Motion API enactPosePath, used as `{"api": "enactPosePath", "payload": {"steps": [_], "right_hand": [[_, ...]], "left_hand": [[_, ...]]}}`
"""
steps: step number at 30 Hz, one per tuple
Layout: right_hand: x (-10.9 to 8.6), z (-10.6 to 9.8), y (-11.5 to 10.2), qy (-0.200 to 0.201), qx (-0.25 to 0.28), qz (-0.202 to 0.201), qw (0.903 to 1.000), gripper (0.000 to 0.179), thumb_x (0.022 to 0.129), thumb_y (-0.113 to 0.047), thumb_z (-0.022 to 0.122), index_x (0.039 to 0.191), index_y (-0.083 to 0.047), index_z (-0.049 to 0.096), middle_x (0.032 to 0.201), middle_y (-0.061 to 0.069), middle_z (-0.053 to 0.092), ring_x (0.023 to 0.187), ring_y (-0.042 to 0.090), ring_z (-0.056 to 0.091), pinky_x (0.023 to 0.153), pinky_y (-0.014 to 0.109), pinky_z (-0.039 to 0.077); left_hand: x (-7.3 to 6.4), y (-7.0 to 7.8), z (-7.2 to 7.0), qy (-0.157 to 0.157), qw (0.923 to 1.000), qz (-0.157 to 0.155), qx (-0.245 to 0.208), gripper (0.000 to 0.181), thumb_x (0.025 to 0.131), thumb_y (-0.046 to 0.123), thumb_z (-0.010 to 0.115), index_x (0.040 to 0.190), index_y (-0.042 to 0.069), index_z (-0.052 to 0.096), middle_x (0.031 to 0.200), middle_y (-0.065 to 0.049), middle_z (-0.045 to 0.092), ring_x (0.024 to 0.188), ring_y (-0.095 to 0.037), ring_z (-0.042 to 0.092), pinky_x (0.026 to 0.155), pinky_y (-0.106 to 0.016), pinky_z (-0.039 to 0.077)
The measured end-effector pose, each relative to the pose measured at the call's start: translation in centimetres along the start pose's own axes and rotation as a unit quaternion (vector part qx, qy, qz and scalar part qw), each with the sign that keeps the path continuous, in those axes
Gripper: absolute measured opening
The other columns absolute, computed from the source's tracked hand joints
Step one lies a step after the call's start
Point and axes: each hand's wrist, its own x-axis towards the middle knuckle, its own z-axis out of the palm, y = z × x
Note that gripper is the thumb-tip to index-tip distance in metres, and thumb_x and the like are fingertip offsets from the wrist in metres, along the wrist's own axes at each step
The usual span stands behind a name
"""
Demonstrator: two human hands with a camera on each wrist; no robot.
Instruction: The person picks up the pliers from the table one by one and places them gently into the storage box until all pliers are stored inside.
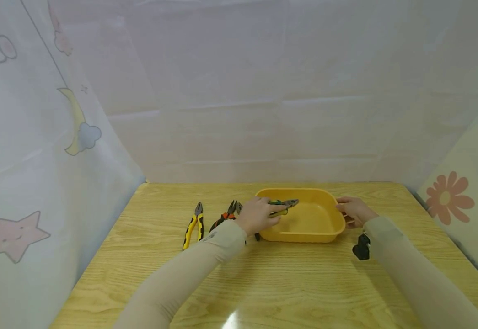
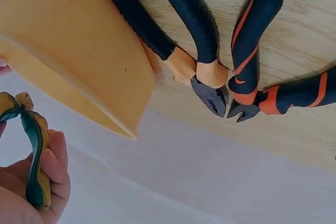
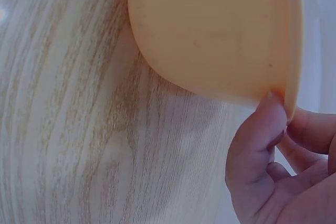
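My left hand grips pliers with green and yellow handles over the left part of a yellow plastic bin. The jaws point right, above the bin's inside. In the left wrist view, fingers curl around one green handle. At the bin's right end, my right hand pinches the rim, with the thumb on the outer wall in the right wrist view. Left of the bin lie black pliers with orange collars, mostly hidden by my left hand in the head view, and black pliers with orange stripes.
Yellow and black pliers lie farthest left on the wooden table, their jaws pointing to the back. White cloth hangs behind the table's back edge, with printed cloth at both sides. A black device sits at my right wrist.
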Motion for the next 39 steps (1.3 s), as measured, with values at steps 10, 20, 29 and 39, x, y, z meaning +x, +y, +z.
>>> {"api": "enactPosePath", "payload": {"steps": [10, 20, 29, 39], "right_hand": [[0.0, 0.1, 0.1, 0.013, 0.005, 0.006, 0.9999, 0.051, 0.106, -0.015, 0.040, 0.149, 0.006, 0.026, 0.092, 0.010, 0.062, 0.071, 0.020, 0.059, 0.064, 0.034, 0.053], [-0.3, 0.3, 0.0, 0.009, 0.009, 0.003, 0.9999, 0.052, 0.106, -0.015, 0.039, 0.150, 0.006, 0.024, 0.091, 0.008, 0.064, 0.070, 0.018, 0.061, 0.064, 0.033, 0.053], [-0.8, 0.2, 0.0, -0.002, -0.003, -0.012, 0.9999, 0.053, 0.106, -0.015, 0.039, 0.151, 0.007, 0.022, 0.096, 0.011, 0.064, 0.073, 0.020, 0.062, 0.065, 0.033, 0.053], [-0.9, 0.3, 0.2, -0.003, 0.001, -0.015, 0.9999, 0.054, 0.106, -0.016, 0.040, 0.151, 0.006, 0.022, 0.095, 0.010, 0.065, 0.073, 0.020, 0.063, 0.064, 0.034, 0.053]], "left_hand": [[0.7, 0.8, -0.2, -0.015, 0.9998, -0.001, 0.013, 0.039, 0.099, 0.042, 0.055, 0.137, 0.038, 0.056, 0.119, -0.004, 0.063, 0.099, -0.020, 0.060, 0.071, -0.033, 0.053], [1.6, 1.4, 0.4, -0.035, 0.9990, 0.014, 0.026, 0.038, 0.100, 0.040, 0.053, 0.137, 0.037, 0.056, 0.112, -0.001, 0.064, 0.096, -0.017, 0.059, 0.075, -0.030, 0.050], [2.3, 2.3, 0.2, -0.064, 0.9963, 0.032, 0.048, 0.037, 0.100, 0.039, 0.052, 0.137, 0.038, 0.056, 0.111, 0.003, 0.066, 0.098, -0.014, 0.058, 0.079, -0.029, 0.049], [2.8, 3.2, 0.7, -0.095, 0.9928, 0.021, 0.071, 0.038, 0.101, 0.041, 0.051, 0.139, 0.042, 0.053, 0.117, 0.001, 0.064, 0.098, -0.016, 0.058, 0.060, -0.026, 0.044]]}}
